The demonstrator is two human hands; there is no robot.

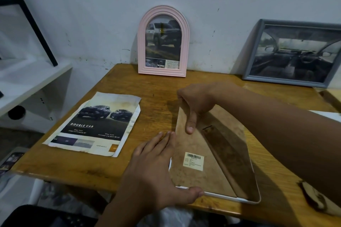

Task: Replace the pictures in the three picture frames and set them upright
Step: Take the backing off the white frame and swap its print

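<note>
A white frame (255, 201) lies face down on the wooden table (156, 86), its brown backing board (191, 145) with a barcode sticker and fold-out stand facing up. My left hand (156, 167) lies against the frame's left edge with fingers straight and the thumb at the near rim. My right hand (195, 103) grips the board's far top edge, the thumb pressing down on the board. A pink arched frame (163, 41) with a truck picture stands upright against the wall. A grey frame (293, 53) with a car-interior picture leans at the right.
Loose truck brochure pages (94, 125) lie on the table's left half. A white shelf unit (27, 86) with a black strut stands at the left. A piece of bark-like wood (315, 199) rests at the table's near right corner.
</note>
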